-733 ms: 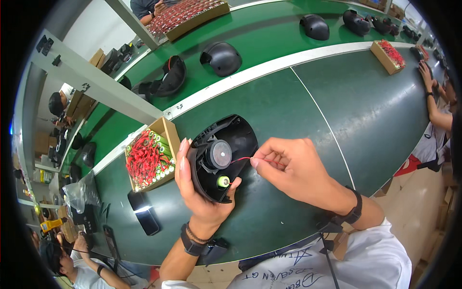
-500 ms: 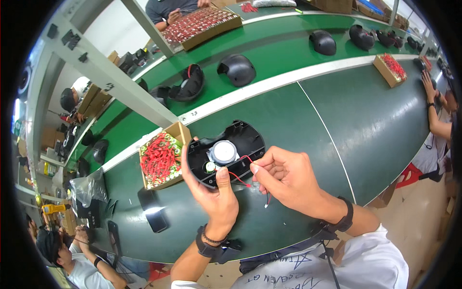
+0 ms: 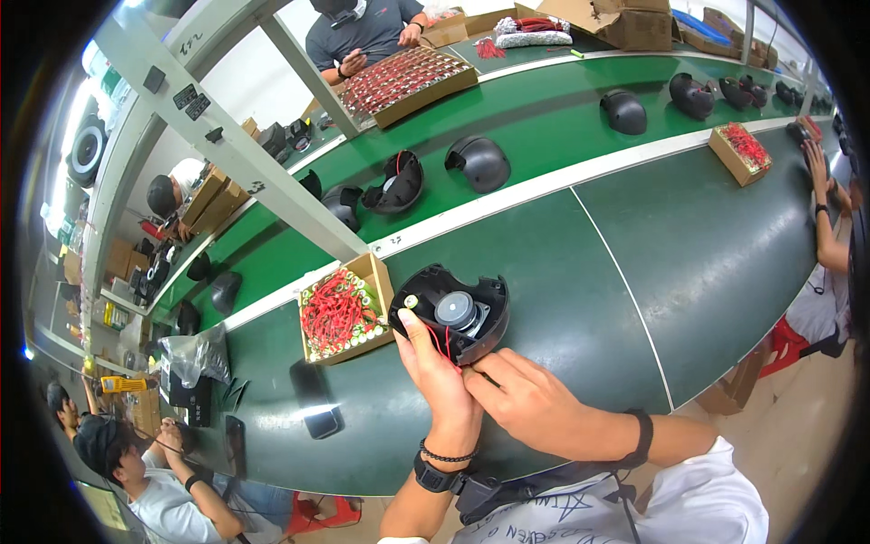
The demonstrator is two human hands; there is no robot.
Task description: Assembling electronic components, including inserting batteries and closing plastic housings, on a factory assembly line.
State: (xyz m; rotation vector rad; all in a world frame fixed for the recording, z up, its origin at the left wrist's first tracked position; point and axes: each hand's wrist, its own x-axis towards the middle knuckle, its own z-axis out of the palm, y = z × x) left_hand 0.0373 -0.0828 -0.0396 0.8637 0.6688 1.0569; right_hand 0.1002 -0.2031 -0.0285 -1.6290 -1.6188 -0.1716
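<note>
My left hand [image 3: 444, 390] is closed round a black plastic shell [image 3: 426, 283], its open side tilted up and its thumb on the near left rim. Inside the shell sit a round grey speaker [image 3: 456, 310] and a small cylindrical battery [image 3: 410, 301] with a pale end. Thin red wire [image 3: 439, 339] runs over the shell's near edge toward my right hand [image 3: 530, 403]. That hand is closed, its fingertips pinched on the wire against the shell's underside, close to my left palm. The fingertips and the wire's end are partly hidden.
Left of the shell stands a cardboard box [image 3: 380, 283] of batteries with red leads; a phone [image 3: 314, 399] lies nearer. Beyond a white rail, a green conveyor [image 3: 553, 136] carries several black shells. A metal post [image 3: 299, 204] rises at the left. Other people work around the tables.
The shell has turned in my left hand, so the speaker sits farther right. My right hand has moved down and left, against the shell's underside. The whole view has shifted.
</note>
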